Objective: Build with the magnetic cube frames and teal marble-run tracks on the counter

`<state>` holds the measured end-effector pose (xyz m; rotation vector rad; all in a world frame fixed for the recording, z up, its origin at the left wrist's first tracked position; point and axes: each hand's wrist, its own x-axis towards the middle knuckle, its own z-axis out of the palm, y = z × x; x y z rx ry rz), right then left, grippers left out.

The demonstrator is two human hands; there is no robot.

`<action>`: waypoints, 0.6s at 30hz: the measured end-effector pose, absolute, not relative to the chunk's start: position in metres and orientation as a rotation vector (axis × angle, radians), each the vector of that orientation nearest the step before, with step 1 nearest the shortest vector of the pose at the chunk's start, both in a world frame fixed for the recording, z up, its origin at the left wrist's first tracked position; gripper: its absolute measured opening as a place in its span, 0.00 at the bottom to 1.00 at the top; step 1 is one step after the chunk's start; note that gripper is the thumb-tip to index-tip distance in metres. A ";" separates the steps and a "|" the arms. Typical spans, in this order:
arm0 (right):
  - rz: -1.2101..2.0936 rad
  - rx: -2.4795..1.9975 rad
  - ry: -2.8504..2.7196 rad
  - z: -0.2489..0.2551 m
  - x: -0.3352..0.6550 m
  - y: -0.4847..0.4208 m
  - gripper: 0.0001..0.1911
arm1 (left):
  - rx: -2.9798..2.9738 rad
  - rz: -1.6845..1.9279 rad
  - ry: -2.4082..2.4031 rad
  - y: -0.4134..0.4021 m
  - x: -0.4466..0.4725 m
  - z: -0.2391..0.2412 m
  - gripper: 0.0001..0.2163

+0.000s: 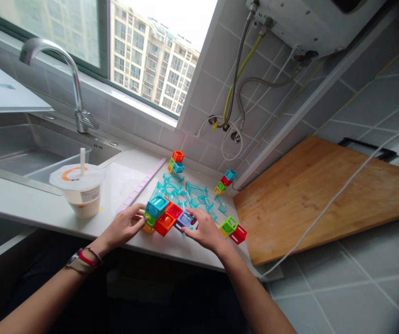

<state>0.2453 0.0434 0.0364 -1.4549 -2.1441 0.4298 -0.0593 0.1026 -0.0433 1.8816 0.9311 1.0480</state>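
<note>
left hand (127,228): at the counter's front edge, just left of the block cluster (166,217). Fingers bent and close together, tips against the small green cube (149,218) at the cluster's left end. We cannot tell whether it pinches that cube or only presses on it.
right hand (204,230): just right of the cluster, palm down, fingers stretched out and slightly spread. Fingertips rest on the purple cube (184,219); we see nothing clasped.
block cluster: sits between our two hands, touching both, near the front edge of the white counter (39,204).
cluster makeup: teal cube (156,205) on top at the left, orange cube (164,224) in front, pink-red cube (174,211) behind it, purple cube at the right end.
green-and-red pair (233,229): two cubes touching each other, just beside the right hand's outer edge, apart from the cluster.
clear track pieces (192,195): teal-tinted heap directly behind the cluster, beyond both hands.
far stacks: one cube stack (176,162) and a second stack (225,181) by the tiled wall, well apart from the hands.
lilac strip (142,185): lies diagonally on the counter behind the left hand.
cup (81,192): lidded, with a straw, near the left hand on its left.
wooden board (324,195): right of the right hand, white cable (341,190) across it.
sink (28,160): far left.
</note>
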 end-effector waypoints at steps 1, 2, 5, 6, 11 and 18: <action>0.424 -1.445 -2.144 0.037 0.244 0.043 0.30 | 1.890 1.057 0.936 0.103 -0.059 -0.044 0.11; 0.422 -1.435 -2.147 0.037 0.244 0.043 0.29 | 1.898 1.066 0.942 0.103 -0.059 -0.045 0.11; 0.437 -1.401 -2.150 0.035 0.246 0.042 0.30 | 1.908 1.080 0.941 0.104 -0.059 -0.045 0.09; 0.450 -1.384 -2.154 0.035 0.248 0.043 0.30 | 1.905 1.078 0.935 0.103 -0.059 -0.045 0.09; 0.493 -1.326 -2.199 0.036 0.269 0.053 0.29 | 1.870 1.065 0.953 0.103 -0.060 -0.046 0.10; 0.466 -1.236 -2.230 0.041 0.276 0.092 0.31 | 1.873 1.069 0.979 0.104 -0.060 -0.049 0.10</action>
